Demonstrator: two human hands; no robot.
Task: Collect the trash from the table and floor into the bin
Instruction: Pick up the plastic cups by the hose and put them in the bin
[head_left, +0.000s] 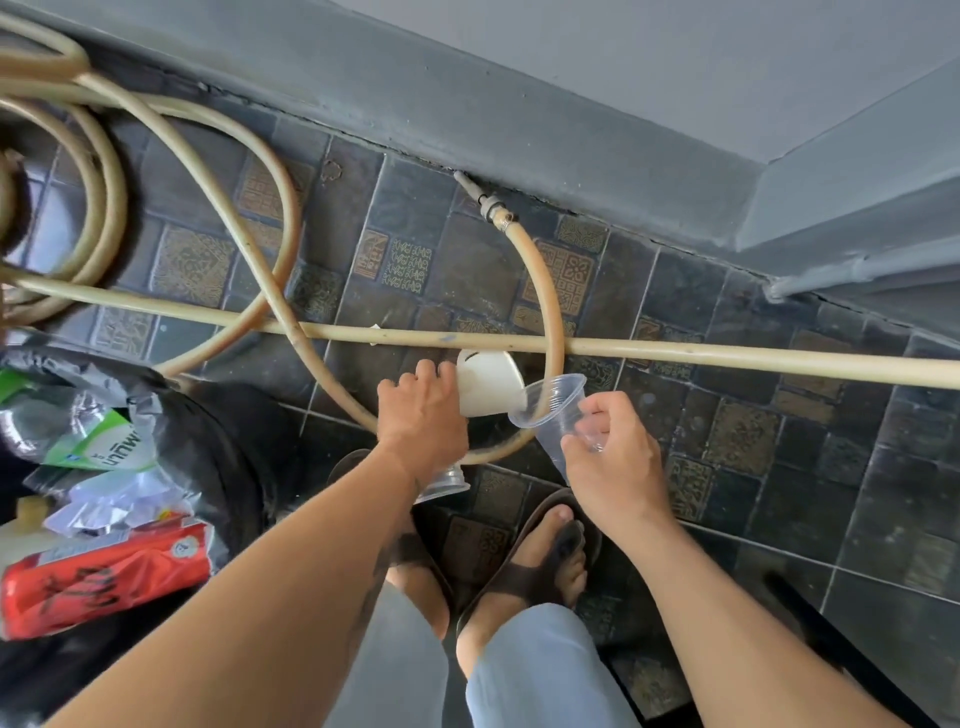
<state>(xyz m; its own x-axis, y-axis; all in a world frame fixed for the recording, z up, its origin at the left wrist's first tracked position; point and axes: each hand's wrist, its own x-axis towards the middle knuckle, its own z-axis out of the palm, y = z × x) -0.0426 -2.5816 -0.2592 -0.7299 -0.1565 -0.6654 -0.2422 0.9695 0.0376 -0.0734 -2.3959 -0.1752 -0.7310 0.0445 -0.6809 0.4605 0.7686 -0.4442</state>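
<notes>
My left hand (420, 415) grips a white paper cup (488, 385) by its side, low over the tiled floor. Beneath that wrist a second clear plastic cup (444, 482) shows partly, and I cannot tell whether the hand holds it too. My right hand (613, 462) pinches a clear plastic cup (550, 415) near its base, with its mouth tilted toward the white cup. The two cups touch at their rims. A bin lined with a black bag (171, 415) stands at the left, holding wrappers, a red packet (104, 577) and a green-and-white packet (98, 441).
A beige hose (545, 312) loops across the dark patterned floor tiles and joins a fitting (485, 203) at the grey wall. A long beige pole (675, 349) lies across the floor just beyond the cups. My sandalled feet (540, 566) stand below the hands.
</notes>
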